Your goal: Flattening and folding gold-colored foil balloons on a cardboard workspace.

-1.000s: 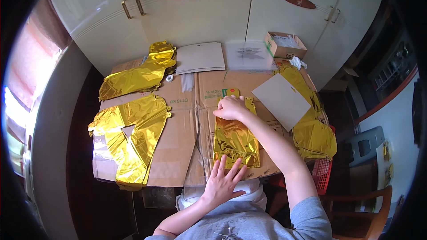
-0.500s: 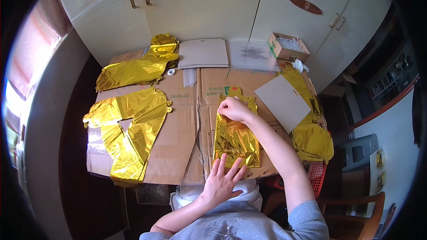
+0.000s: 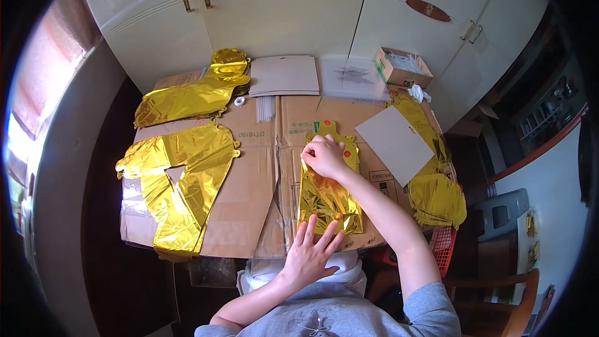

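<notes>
A folded gold foil balloon lies flat on the cardboard in front of me, with small tabs and red dots near its top. My left hand is open, its spread fingertips resting on the balloon's near edge. Curled closed, my right hand presses on the balloon's upper part. Its fingertips are tucked under, so whatever they pinch is hidden. Just right of the balloon, a grey-white card sheet lies at a slant.
Another gold foil balloon lies at left, one behind it, and more gold foil at right. A stack of card sheets, clear straws, a tape roll and a small box sit along the back.
My right hand has shifted slightly toward me and to the left over the balloon, still closed. My left hand stays at the near edge.
</notes>
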Tool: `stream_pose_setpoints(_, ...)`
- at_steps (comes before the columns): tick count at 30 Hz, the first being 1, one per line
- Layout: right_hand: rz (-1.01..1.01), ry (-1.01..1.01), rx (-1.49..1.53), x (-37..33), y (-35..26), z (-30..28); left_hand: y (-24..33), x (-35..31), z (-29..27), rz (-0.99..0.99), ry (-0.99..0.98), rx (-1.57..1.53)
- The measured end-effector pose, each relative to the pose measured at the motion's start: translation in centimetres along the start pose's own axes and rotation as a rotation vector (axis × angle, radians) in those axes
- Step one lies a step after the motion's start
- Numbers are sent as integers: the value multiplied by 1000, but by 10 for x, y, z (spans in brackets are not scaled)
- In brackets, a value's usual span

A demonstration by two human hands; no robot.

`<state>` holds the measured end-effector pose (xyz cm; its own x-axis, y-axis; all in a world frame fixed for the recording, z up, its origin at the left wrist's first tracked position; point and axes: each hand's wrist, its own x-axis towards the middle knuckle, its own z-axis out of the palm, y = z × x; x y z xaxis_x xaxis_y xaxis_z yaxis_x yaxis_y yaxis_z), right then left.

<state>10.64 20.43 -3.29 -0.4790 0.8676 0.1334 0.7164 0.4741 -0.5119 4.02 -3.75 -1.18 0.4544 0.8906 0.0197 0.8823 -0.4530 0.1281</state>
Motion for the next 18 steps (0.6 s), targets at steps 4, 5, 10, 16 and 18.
stream_pose_setpoints(4,-88,95,-20,-3,5,5,0,0,1,-1,3,-9)
stream_pose_setpoints(5,-117,114,-25,-4,6,6,0,0,1,-2,4,-11)
stream_pose_setpoints(10,-111,144,12,-3,8,13,0,-1,5,1,24,11)
stream_pose_setpoints(16,-33,89,106,0,3,7,0,0,0,-5,8,-9)
stream_pose_setpoints(18,-60,106,56,-2,3,7,0,0,-1,-3,1,-16)
